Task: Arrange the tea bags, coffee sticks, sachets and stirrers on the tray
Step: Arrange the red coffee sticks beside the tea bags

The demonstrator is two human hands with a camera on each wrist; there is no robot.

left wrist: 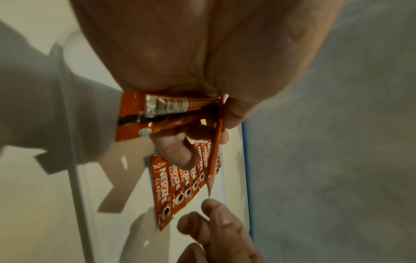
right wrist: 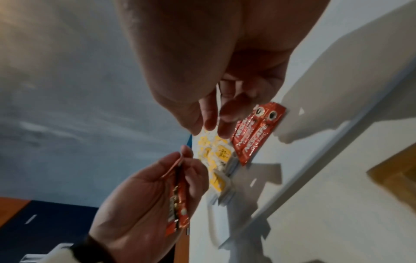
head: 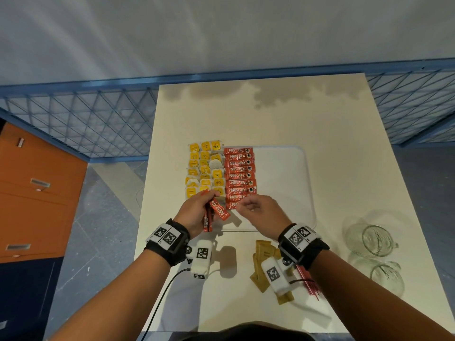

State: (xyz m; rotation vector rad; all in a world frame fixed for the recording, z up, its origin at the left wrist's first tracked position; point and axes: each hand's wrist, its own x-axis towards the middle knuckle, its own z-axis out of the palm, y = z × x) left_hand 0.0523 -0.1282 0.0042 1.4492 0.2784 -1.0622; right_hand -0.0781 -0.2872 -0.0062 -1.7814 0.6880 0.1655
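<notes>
The left hand (head: 194, 212) is gripping a few red foil coffee sticks (head: 216, 210) just beside the white plastic tray (head: 290, 173); the right hand (head: 261, 212), fingers loosely curled and holding nothing, is hovering over the tray's red row of sticks (head: 239, 175).

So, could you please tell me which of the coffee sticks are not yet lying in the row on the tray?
The few coffee sticks gripped in the left hand; all the others lie flat in the row on the tray.

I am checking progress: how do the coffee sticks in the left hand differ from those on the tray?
The held sticks are bunched and tilted in the left hand; the tray sticks lie flat, one column, logos up. Held ones are few; tray ones many. Both are red Nescafe.
</notes>
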